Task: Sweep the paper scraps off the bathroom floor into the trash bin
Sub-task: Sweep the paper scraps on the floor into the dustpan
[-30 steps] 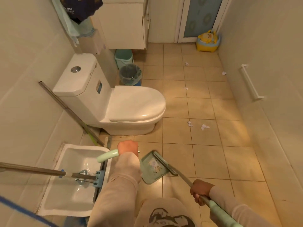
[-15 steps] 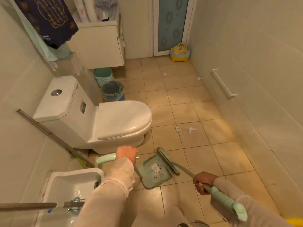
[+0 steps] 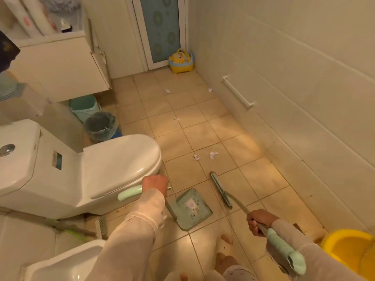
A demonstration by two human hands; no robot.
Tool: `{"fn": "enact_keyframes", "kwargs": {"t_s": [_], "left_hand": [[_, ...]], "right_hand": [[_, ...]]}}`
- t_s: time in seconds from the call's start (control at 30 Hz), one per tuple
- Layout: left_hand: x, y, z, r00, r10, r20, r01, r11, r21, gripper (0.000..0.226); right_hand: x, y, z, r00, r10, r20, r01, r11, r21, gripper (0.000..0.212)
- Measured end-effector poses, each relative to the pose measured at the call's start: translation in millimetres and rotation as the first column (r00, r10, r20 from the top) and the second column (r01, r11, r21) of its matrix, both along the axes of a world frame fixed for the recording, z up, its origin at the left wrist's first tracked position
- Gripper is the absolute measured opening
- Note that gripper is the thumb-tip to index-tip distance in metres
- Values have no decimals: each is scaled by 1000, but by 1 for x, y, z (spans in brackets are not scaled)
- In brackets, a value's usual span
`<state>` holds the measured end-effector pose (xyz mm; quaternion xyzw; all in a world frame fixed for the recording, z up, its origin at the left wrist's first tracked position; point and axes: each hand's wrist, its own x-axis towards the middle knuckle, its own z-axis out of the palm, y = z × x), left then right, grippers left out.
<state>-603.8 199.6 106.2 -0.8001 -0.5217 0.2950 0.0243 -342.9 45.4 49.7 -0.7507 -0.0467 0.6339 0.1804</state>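
Observation:
My left hand (image 3: 155,185) grips the pale green handle of a long-handled dustpan (image 3: 190,208), whose pan rests on the tile floor with a paper scrap inside. My right hand (image 3: 259,221) holds the shaft of a green broom (image 3: 221,189); its narrow head lies on the floor just right of the pan, apart from it. Two paper scraps (image 3: 205,155) lie a little beyond the broom head. Further scraps (image 3: 168,91) are scattered toward the door. The trash bin (image 3: 100,125), lined with a grey bag, stands behind the toilet.
A white toilet (image 3: 97,167) fills the left side. A green bucket (image 3: 85,105) sits under a wall cabinet. A yellow potty (image 3: 181,60) stands by the door, a yellow basin (image 3: 349,250) at lower right, a low sink (image 3: 60,264) at lower left. My bare feet are at the bottom.
The view has lifted and turned right. The broom head has swung away from the dustpan's mouth to the right. The dustpan has stayed on the floor in my left hand.

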Motion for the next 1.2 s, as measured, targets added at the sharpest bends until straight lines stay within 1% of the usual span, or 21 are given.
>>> {"fn": "enact_keyframes", "kwargs": {"t_s": [0.13, 0.3, 0.5, 0.63, 0.73, 0.83, 1.03, 1.13, 1.2], "left_hand": [[24, 24, 1, 1000, 0, 13, 0, 1000, 0, 33], [53, 54, -4, 999, 28, 21, -28, 1000, 5, 31], [88, 95, -1, 995, 99, 15, -99, 995, 6, 30], [102, 115, 1, 988, 154, -14, -154, 988, 24, 30], [111, 122, -1, 981, 189, -41, -188, 982, 11, 29], [119, 138, 0, 980, 193, -57, -193, 981, 5, 29], [131, 184, -2, 980, 181, -78, -181, 983, 0, 31], [134, 209, -3, 981, 186, -56, -187, 982, -23, 31], [135, 226, -3, 981, 189, -36, -190, 981, -33, 31]], "right_hand": [[24, 22, 2, 1000, -24, 10, 24, 1000, -1, 32], [64, 54, -1, 1000, 15, -11, -15, 999, -37, 34], [126, 110, 4, 997, 52, -49, -56, 996, -74, 34], [154, 148, 9, 994, 92, -51, -96, 993, -64, 33], [163, 165, 10, 993, 109, -52, -111, 993, -44, 33], [168, 184, 12, 995, 73, -66, -76, 997, -32, 35], [169, 223, 17, 999, 32, -39, -32, 999, -16, 35], [172, 244, 22, 1000, 0, -13, 0, 1000, -17, 36], [175, 263, 24, 1000, 7, 30, -6, 1000, -28, 36]]}}
